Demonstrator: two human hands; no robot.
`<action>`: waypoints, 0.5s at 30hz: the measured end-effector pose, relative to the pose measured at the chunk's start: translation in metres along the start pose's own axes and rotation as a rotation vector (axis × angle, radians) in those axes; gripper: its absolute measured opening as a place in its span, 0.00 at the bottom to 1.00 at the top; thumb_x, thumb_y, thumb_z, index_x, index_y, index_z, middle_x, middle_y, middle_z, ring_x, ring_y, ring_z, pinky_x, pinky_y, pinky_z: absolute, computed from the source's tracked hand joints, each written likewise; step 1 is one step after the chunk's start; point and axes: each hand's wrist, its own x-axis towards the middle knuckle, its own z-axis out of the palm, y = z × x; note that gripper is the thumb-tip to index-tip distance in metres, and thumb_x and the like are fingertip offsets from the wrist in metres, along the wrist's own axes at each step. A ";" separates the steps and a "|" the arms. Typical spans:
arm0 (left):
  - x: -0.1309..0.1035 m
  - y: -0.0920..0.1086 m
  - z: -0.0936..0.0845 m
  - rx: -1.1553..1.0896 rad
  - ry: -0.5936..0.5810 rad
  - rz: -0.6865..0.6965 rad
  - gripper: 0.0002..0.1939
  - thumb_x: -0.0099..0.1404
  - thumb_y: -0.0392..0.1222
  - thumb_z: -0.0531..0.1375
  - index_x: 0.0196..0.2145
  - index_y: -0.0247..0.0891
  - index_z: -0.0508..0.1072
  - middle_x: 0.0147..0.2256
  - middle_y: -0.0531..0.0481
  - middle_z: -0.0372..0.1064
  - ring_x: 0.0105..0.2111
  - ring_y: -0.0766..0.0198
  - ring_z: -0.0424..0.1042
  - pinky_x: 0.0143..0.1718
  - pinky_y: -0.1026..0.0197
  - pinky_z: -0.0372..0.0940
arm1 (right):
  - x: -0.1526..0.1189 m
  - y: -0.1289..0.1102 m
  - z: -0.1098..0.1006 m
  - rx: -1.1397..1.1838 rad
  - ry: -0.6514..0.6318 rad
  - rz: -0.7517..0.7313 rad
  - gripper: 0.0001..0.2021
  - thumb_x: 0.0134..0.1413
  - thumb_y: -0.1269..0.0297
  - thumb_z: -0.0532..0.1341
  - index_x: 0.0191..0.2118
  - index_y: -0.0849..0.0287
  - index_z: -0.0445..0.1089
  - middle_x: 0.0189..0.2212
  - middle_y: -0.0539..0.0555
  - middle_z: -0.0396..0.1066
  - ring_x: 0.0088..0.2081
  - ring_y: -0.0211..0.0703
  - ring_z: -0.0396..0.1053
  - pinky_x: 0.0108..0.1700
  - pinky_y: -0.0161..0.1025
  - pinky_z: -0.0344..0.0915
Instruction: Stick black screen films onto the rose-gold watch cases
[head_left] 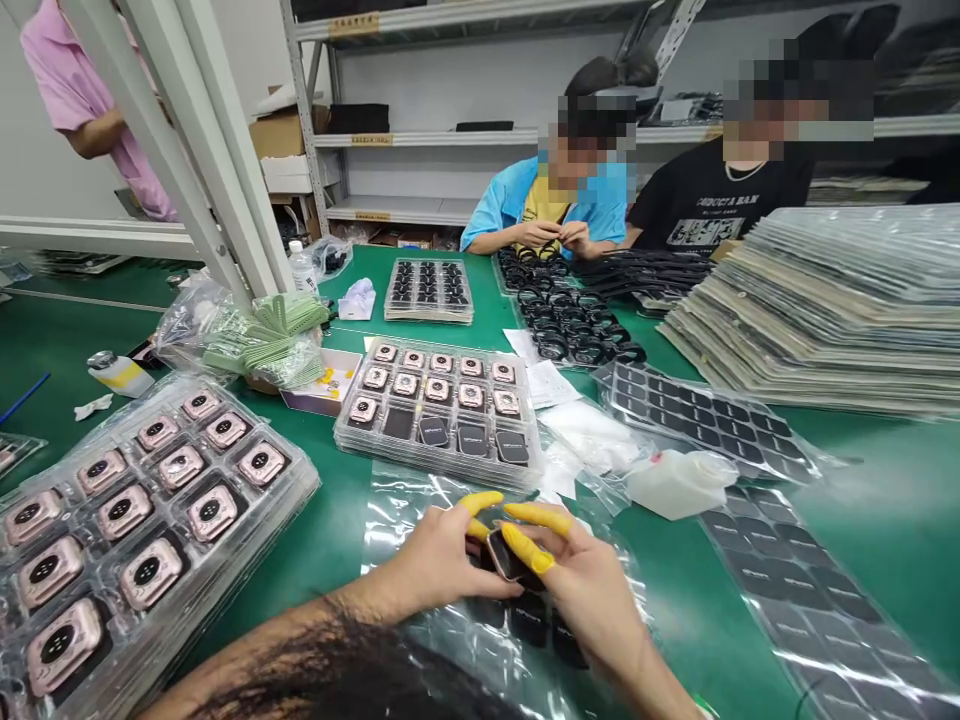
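Observation:
Both my hands meet at the front middle, above a clear plastic sheet (390, 520) that carries dark square films (529, 622). My left hand (439, 555) and my right hand (574, 565) grip one small smartwatch case (506, 556) between them, its dark face partly showing. Yellow finger cots cover some fingertips of each hand. Just beyond stands a stack of clear trays (439, 468), holding pink watch cases (471, 397) and several dark square pieces (472, 440). At the left, another tray stack (247, 560) is filled with pink watch cases (214, 512), backs up.
A white bottle (679, 484) lies right of my hands, near film sheets (795, 575). Farther off are black straps (574, 325), a tall tray pile (817, 310) and green strips (266, 335). Two people sit across the table; another stands far left behind a white post (202, 150).

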 end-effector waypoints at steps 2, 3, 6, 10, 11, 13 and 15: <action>-0.003 0.004 0.001 -0.026 0.028 -0.033 0.60 0.42 0.47 0.87 0.73 0.48 0.78 0.49 0.42 0.93 0.52 0.36 0.94 0.59 0.44 0.87 | 0.000 0.005 0.003 -0.080 0.015 -0.084 0.15 0.52 0.43 0.84 0.40 0.44 0.91 0.50 0.62 0.87 0.50 0.71 0.89 0.55 0.65 0.89; -0.004 0.005 0.001 -0.015 0.051 -0.035 0.57 0.43 0.47 0.87 0.71 0.48 0.80 0.48 0.44 0.93 0.50 0.37 0.94 0.58 0.44 0.88 | 0.000 0.007 0.005 -0.108 0.027 -0.116 0.14 0.54 0.43 0.82 0.39 0.44 0.91 0.52 0.63 0.85 0.51 0.70 0.88 0.54 0.64 0.90; -0.008 0.009 0.002 0.037 0.111 -0.027 0.47 0.46 0.48 0.85 0.65 0.49 0.84 0.44 0.47 0.94 0.47 0.39 0.94 0.56 0.43 0.88 | -0.001 0.009 0.009 -0.132 0.069 -0.191 0.12 0.58 0.44 0.79 0.37 0.45 0.91 0.51 0.62 0.82 0.50 0.69 0.87 0.50 0.63 0.91; -0.011 0.011 0.001 0.112 0.119 0.022 0.33 0.52 0.49 0.82 0.56 0.47 0.89 0.43 0.48 0.94 0.46 0.42 0.93 0.55 0.46 0.87 | -0.007 0.007 0.011 -0.165 0.063 -0.246 0.07 0.60 0.50 0.77 0.37 0.44 0.89 0.47 0.61 0.80 0.48 0.67 0.85 0.48 0.63 0.91; -0.012 0.011 0.001 0.128 0.115 0.043 0.31 0.53 0.49 0.81 0.55 0.46 0.89 0.43 0.49 0.94 0.46 0.43 0.93 0.54 0.47 0.87 | -0.008 0.006 0.011 -0.169 0.059 -0.247 0.06 0.60 0.52 0.76 0.36 0.45 0.88 0.47 0.61 0.79 0.47 0.66 0.84 0.48 0.64 0.91; -0.012 0.012 0.001 0.162 0.113 0.079 0.28 0.54 0.48 0.80 0.53 0.47 0.90 0.42 0.51 0.93 0.45 0.45 0.92 0.53 0.48 0.86 | -0.011 0.005 0.012 -0.180 0.057 -0.243 0.04 0.61 0.55 0.74 0.36 0.45 0.86 0.45 0.60 0.79 0.46 0.65 0.83 0.49 0.64 0.90; -0.014 0.014 0.001 0.194 0.122 0.084 0.27 0.53 0.46 0.80 0.52 0.47 0.90 0.40 0.54 0.93 0.44 0.47 0.91 0.52 0.50 0.86 | -0.013 0.005 0.013 -0.208 0.061 -0.243 0.03 0.62 0.57 0.72 0.36 0.46 0.84 0.45 0.59 0.79 0.46 0.64 0.83 0.49 0.64 0.89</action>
